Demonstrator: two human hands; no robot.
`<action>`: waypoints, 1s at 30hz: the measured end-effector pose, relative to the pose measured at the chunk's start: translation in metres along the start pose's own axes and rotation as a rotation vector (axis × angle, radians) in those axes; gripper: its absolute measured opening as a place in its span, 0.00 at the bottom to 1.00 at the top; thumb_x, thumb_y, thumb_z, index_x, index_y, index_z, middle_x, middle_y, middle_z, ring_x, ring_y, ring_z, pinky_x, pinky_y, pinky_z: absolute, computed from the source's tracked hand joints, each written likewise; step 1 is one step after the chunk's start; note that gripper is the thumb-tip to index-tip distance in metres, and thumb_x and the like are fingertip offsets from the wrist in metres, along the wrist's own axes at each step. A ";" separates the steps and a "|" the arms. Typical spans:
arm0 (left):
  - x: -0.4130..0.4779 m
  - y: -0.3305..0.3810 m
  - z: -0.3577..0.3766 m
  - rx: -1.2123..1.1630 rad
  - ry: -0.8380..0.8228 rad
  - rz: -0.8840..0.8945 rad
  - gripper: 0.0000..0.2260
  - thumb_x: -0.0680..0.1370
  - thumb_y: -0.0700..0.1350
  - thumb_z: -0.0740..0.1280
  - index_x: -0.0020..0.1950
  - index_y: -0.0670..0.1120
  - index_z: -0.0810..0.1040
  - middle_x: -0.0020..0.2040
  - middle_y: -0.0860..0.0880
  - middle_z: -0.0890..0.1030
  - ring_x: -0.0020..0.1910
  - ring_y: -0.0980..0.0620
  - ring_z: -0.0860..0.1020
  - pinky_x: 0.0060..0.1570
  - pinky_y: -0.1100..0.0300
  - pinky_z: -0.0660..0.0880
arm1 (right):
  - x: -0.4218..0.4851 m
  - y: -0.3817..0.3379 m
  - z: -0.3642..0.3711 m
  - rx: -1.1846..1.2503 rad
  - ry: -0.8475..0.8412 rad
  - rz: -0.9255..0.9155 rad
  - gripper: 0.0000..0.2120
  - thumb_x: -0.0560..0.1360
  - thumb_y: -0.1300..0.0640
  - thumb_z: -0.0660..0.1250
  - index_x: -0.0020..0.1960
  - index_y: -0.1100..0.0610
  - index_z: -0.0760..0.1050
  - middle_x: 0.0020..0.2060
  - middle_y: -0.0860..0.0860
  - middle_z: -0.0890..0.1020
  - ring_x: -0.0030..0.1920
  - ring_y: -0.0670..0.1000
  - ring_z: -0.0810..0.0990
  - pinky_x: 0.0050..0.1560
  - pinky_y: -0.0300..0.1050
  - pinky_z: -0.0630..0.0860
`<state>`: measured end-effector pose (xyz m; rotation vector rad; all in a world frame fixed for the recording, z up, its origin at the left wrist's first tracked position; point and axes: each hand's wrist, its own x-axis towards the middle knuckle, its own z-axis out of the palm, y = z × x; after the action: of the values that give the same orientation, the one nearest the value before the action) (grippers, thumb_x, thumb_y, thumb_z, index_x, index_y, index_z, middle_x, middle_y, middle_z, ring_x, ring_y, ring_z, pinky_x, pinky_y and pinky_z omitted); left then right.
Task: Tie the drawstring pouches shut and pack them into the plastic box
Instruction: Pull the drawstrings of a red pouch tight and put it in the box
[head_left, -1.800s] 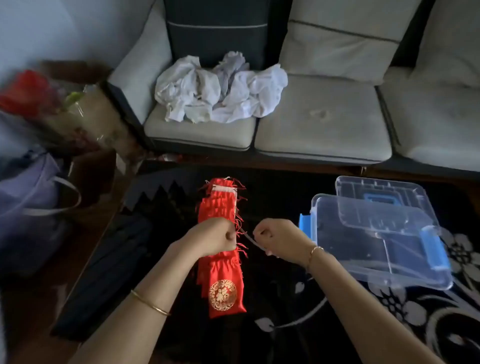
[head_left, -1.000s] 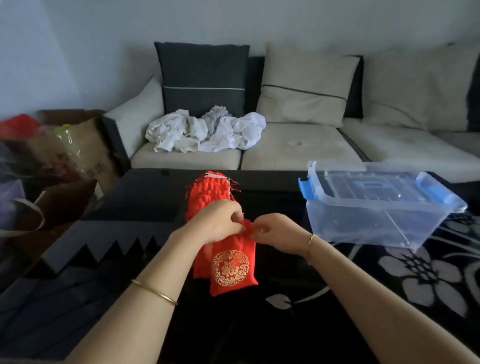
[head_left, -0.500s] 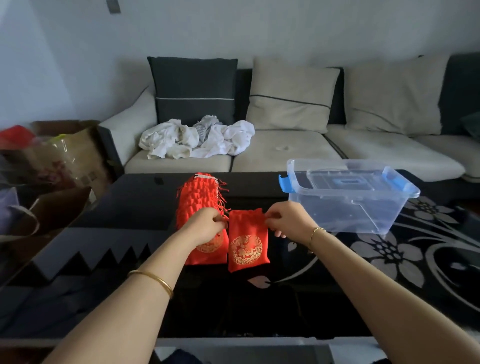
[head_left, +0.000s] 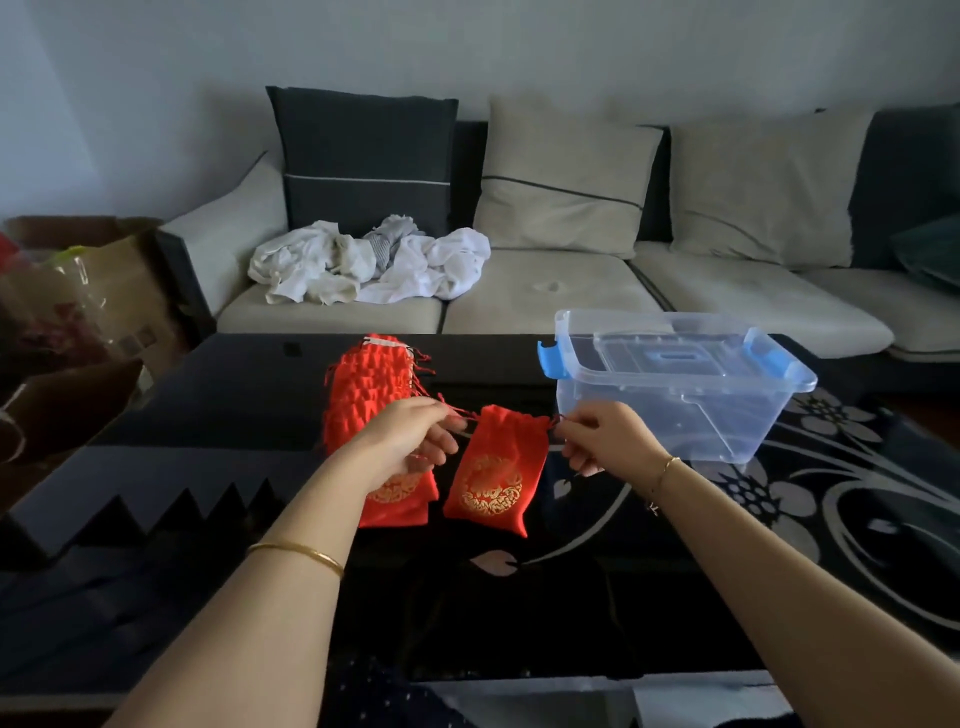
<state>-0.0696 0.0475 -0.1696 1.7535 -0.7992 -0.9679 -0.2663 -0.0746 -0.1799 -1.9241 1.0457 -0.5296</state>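
A red drawstring pouch (head_left: 493, 478) with a gold emblem hangs between my hands above the black glass table (head_left: 208, 405). My left hand (head_left: 410, 441) pinches its left drawstring and my right hand (head_left: 605, 439) pinches the right one, both pulled outward so the pouch mouth is gathered. A stack of several more red pouches (head_left: 371, 389) lies on the table just behind and under my left hand. The clear plastic box (head_left: 675, 384) with blue latches stands to the right, its lid lying inside it.
A sofa (head_left: 571, 291) with cushions runs along the far side, a heap of white cloth (head_left: 374, 265) on its left seat. Cardboard boxes and bags (head_left: 93, 306) crowd the left. The table's near edge is at the bottom of the view.
The single pouch came off the stack and now hangs between my hands. My hands have drawn apart, pulling the strings outward. The camera tilted upward.
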 end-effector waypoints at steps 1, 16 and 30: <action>0.002 0.001 0.002 -0.013 0.040 0.017 0.11 0.81 0.44 0.59 0.51 0.43 0.81 0.39 0.46 0.80 0.31 0.53 0.75 0.30 0.63 0.70 | -0.001 -0.001 0.001 0.014 -0.002 0.011 0.07 0.77 0.62 0.63 0.45 0.64 0.78 0.33 0.56 0.79 0.28 0.48 0.77 0.30 0.38 0.78; -0.014 0.005 0.019 -1.009 0.233 -0.076 0.07 0.79 0.36 0.62 0.42 0.36 0.75 0.38 0.42 0.80 0.29 0.53 0.80 0.26 0.66 0.77 | -0.032 -0.038 0.011 0.781 0.057 0.383 0.09 0.78 0.58 0.63 0.40 0.60 0.76 0.29 0.52 0.76 0.30 0.48 0.74 0.32 0.39 0.73; -0.002 0.001 0.016 -0.897 0.494 -0.122 0.10 0.78 0.41 0.59 0.38 0.46 0.73 0.37 0.51 0.79 0.28 0.58 0.74 0.26 0.66 0.63 | 0.001 -0.027 0.053 0.873 0.525 0.467 0.12 0.77 0.56 0.62 0.36 0.57 0.77 0.30 0.50 0.71 0.30 0.46 0.68 0.32 0.39 0.68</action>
<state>-0.0843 0.0421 -0.1722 1.1547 0.0846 -0.7417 -0.2169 -0.0423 -0.1862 -0.7554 1.2501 -1.0322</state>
